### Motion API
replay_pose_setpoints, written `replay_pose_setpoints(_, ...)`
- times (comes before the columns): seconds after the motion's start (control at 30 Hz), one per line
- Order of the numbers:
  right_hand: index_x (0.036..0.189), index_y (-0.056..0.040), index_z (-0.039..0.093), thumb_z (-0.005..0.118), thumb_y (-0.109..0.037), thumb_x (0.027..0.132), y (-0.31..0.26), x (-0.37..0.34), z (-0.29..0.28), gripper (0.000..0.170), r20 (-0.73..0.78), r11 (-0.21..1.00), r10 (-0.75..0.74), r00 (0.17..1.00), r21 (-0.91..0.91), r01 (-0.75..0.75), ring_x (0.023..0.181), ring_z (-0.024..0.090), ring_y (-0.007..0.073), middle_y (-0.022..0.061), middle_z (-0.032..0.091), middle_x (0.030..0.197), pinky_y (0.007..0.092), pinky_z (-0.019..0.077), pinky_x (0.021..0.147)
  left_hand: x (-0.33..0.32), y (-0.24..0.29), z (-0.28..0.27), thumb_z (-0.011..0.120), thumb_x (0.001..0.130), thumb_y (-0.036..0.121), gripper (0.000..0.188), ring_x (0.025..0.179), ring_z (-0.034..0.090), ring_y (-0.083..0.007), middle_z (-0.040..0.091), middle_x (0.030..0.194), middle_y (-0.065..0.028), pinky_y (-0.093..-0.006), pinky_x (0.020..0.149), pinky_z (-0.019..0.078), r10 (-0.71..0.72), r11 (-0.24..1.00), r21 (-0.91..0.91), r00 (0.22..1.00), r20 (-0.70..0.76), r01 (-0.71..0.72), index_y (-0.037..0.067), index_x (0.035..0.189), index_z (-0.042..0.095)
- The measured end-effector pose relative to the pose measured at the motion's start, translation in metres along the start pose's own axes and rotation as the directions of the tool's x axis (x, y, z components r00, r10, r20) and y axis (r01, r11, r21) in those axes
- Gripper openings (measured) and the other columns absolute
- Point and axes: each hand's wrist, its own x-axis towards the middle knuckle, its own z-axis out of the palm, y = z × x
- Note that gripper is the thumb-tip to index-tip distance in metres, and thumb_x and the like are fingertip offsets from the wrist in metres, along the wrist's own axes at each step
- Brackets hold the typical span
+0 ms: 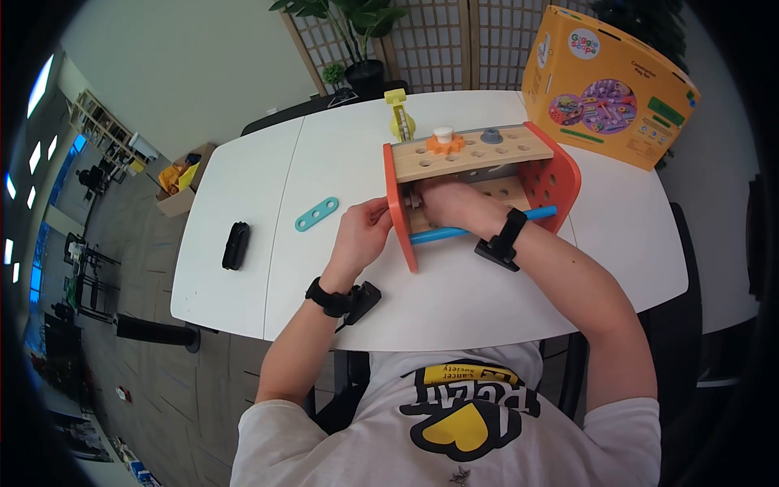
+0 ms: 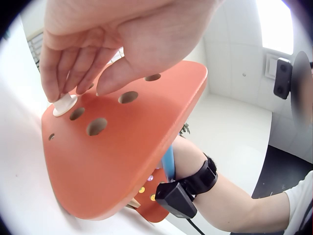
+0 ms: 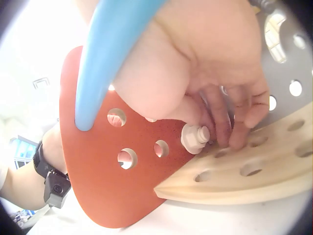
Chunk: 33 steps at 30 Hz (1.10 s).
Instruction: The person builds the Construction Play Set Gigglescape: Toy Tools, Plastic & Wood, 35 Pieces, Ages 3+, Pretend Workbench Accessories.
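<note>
A toy workbench has red side panels (image 1: pixel 553 180) and a wooden top (image 1: pixel 479 154). My left hand (image 1: pixel 360 236) is at the outer face of the left panel (image 2: pixel 122 142), its fingertips at the knob of a white peg (image 2: pixel 64 105) that sits against the panel; the thumb is apart from it. My right hand (image 1: pixel 456 203) reaches inside the bench, over the blue bar (image 1: pixel 438 234). On the panel's inner face, its thumb and index finger are around a white nut-like piece (image 3: pixel 192 139), above the lower wooden shelf (image 3: pixel 244 178).
An orange gear (image 1: pixel 445 145) with a white peg and a grey knob (image 1: pixel 492 136) sit on the bench top. Around it are a yellow toy tool (image 1: pixel 401 120), a teal strip with holes (image 1: pixel 316 214), a black case (image 1: pixel 235 246) and an orange box (image 1: pixel 608 85).
</note>
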Motion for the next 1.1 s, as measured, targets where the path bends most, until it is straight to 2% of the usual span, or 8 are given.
replay_pose_setpoints(0.07,0.12,0.0023,0.067,0.061,0.004,0.085,-0.002,-0.005,0.0,0.035,-0.066,0.999,0.02,0.998,0.04,-0.017,0.113,0.067,0.0389,0.0247,0.068,0.121,0.0451,0.0563,0.096,0.0,-0.001,0.0,0.059,0.102,0.009,0.031,0.102,0.072,-0.0195,0.077,0.111,-0.0168,-0.0303,0.093,0.0542,0.021,1.0,-0.008,1.0,0.001,-0.021,-0.009,0.127,0.066)
replay_pose_setpoints(0.17,0.117,0.0025,0.067,0.063,0.003,0.084,-0.007,-0.01,-0.004,0.033,-0.12,0.998,-0.031,0.992,0.055,0.038,0.113,0.067,0.0391,0.024,0.069,0.119,0.0443,0.0563,0.097,0.0,-0.001,0.001,0.059,0.102,0.008,0.031,0.103,0.072,-0.0193,0.076,0.112,-0.0166,-0.03,0.093,0.0542,0.008,1.0,-0.014,1.0,-0.006,-0.008,-0.009,0.127,0.066)
replay_pose_setpoints(0.37,0.117,0.0021,0.067,0.062,0.004,0.084,-0.011,-0.014,-0.015,0.033,-0.019,0.999,-0.004,1.0,0.048,0.005,0.113,0.067,0.0393,0.0234,0.069,0.118,0.0439,0.0568,0.095,-0.001,0.003,0.001,0.058,0.102,0.008,0.031,0.103,0.071,-0.0187,0.076,0.113,-0.016,-0.0298,0.093,0.0541,0.008,1.0,-0.011,1.0,-0.001,-0.008,-0.009,0.127,0.066)
replay_pose_setpoints(0.57,0.119,0.0007,0.069,0.06,-0.001,0.088,-0.003,-0.004,-0.005,0.033,0.04,0.997,0.025,0.999,-0.075,-0.022,0.115,0.067,0.0376,0.0235,0.069,0.122,0.0441,0.0564,0.096,-0.001,0.005,0.001,0.059,0.102,0.008,0.031,0.103,0.071,-0.0184,0.076,0.112,-0.0158,-0.0299,0.093,0.0543,0.006,1.0,-0.007,1.0,0.003,-0.006,-0.01,0.127,0.066)
replay_pose_setpoints(0.67,0.12,0.0004,0.068,0.06,-0.004,0.089,0.0,-0.001,0.0,0.033,0.022,0.994,0.021,1.0,-0.107,-0.019,0.113,0.068,0.0373,0.023,0.07,0.121,0.0446,0.0564,0.096,0.0,0.004,0.001,0.059,0.102,0.008,0.032,0.102,0.072,-0.0185,0.076,0.112,-0.0161,-0.03,0.093,0.0544,-0.005,1.0,0.029,1.0,-0.003,0.005,-0.01,0.127,0.066)
replay_pose_setpoints(0.77,0.119,0.0004,0.068,0.061,-0.005,0.089,-0.002,-0.005,-0.001,0.031,-0.12,0.998,-0.032,0.992,-0.059,0.025,0.111,0.068,0.0378,0.0231,0.07,0.119,0.0451,0.0566,0.095,0.001,0.001,0.001,0.059,0.102,0.009,0.032,0.102,0.072,-0.0186,0.076,0.112,-0.0168,-0.0296,0.092,0.0546,0.014,1.0,0.02,1.0,-0.005,-0.014,-0.009,0.128,0.066)
replay_pose_setpoints(0.97,0.116,-0.0001,0.069,0.064,-0.009,0.091,0.0,-0.005,-0.005,0.028,-0.065,0.998,-0.066,0.996,0.003,0.066,0.108,0.069,0.0379,0.0229,0.07,0.116,0.045,0.0568,0.093,0.0,0.004,0.001,0.06,0.101,0.009,0.033,0.101,0.072,-0.0182,0.076,0.113,-0.017,-0.0292,0.091,0.0549,-0.002,1.0,0.026,1.0,-0.004,0.002,-0.01,0.128,0.065)
replay_pose_setpoints(1.1,0.115,-0.0016,0.07,0.064,-0.01,0.09,-0.001,-0.005,-0.004,0.027,0.022,0.998,-0.04,0.999,-0.039,0.04,0.107,0.069,0.0372,0.0212,0.07,0.116,0.0445,0.0569,0.093,0.0,0.004,0.001,0.06,0.101,0.008,0.033,0.102,0.072,-0.0182,0.076,0.113,-0.0168,-0.0294,0.091,0.0547,-0.003,1.0,0.021,1.0,-0.001,0.003,-0.01,0.129,0.065)
